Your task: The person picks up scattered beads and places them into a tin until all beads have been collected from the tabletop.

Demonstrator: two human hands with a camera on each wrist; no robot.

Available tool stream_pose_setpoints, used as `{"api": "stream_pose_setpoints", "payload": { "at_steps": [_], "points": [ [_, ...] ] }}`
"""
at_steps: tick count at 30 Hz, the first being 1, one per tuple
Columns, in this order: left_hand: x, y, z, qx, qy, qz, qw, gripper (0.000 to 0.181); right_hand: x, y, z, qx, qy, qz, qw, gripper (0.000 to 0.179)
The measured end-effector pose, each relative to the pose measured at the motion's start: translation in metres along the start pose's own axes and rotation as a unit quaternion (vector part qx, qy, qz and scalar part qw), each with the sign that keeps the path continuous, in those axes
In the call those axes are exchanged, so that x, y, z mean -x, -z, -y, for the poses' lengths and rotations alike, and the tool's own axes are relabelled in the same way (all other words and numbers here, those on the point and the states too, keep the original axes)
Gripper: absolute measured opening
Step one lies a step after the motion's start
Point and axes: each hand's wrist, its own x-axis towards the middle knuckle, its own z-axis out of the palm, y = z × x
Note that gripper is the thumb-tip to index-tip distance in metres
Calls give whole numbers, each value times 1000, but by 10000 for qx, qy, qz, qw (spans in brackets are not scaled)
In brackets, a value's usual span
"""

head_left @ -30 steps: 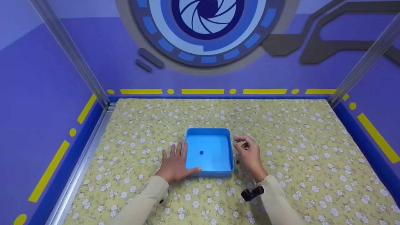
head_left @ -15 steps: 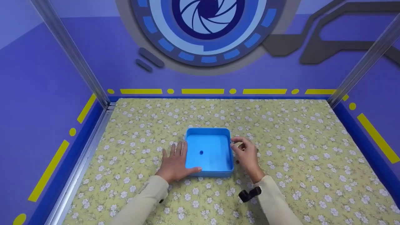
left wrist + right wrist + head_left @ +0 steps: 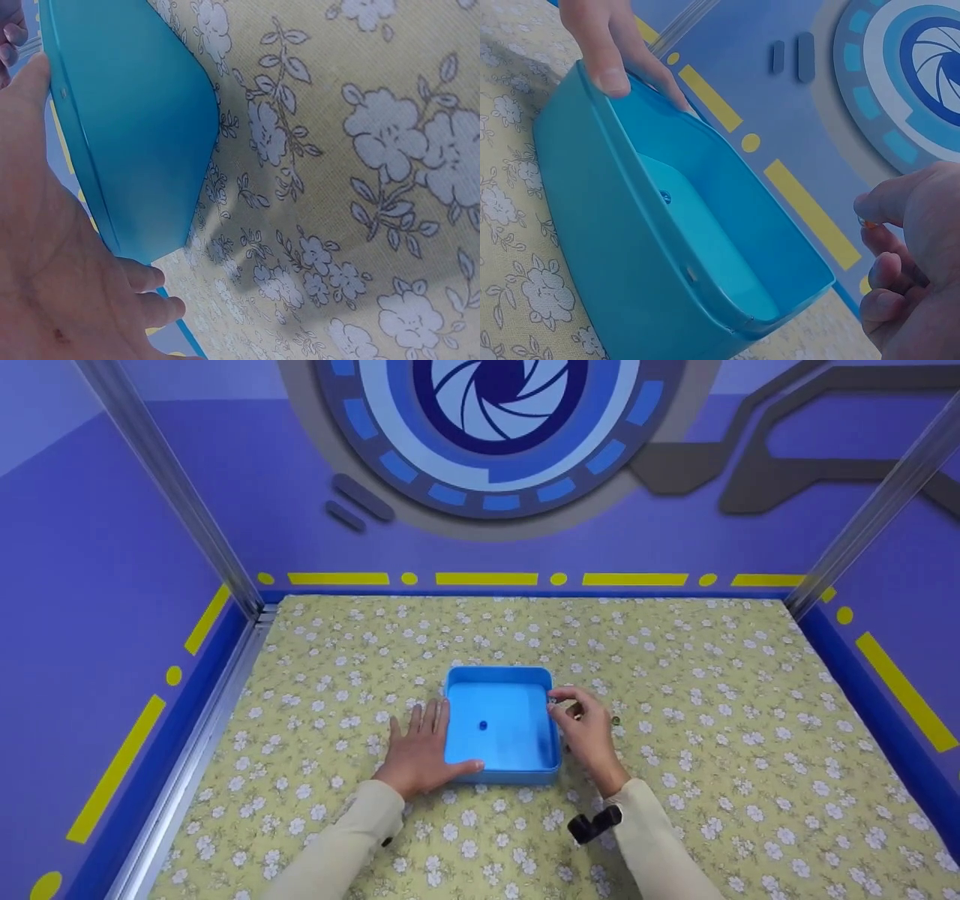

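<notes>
A square blue plastic box (image 3: 502,778), open at the top, stands on the floral cloth. Inside it, on the floor, lies a small dark blue marble (image 3: 483,725), seen also in the right wrist view. My left hand (image 3: 418,750) rests on the left side of the box, fingers straight, thumb over the near rim. At the box's right wall is my right hand (image 3: 591,731), pinching a small clear marble (image 3: 866,222) with an orange tint between thumb and index finger. A greenish marble (image 3: 616,720) lies on the cloth just right of that hand.
Yellow floral cloth (image 3: 337,660) covers the table. Blue panels (image 3: 240,495) stand behind and at both sides, with metal posts in the corners. A black device (image 3: 594,825) sits at the right wrist.
My right hand has moved left, up to the box's right rim. The greenish marble has come into sight beside it, and a brownish one by the box is now out of sight. My left hand stays put.
</notes>
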Motion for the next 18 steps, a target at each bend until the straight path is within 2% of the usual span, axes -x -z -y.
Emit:
{"api": "stream_pose_setpoints", "payload": {
  "at_steps": [10,18],
  "points": [
    [-1,0,-1,-4,-11,2,10000,121,-2,-5,2,61,-61,9,10000,17],
    [0,1,0,36,-98,-48,9999,118,-2,-10,1,-88,-46,42,9999,15]
  ]
}}
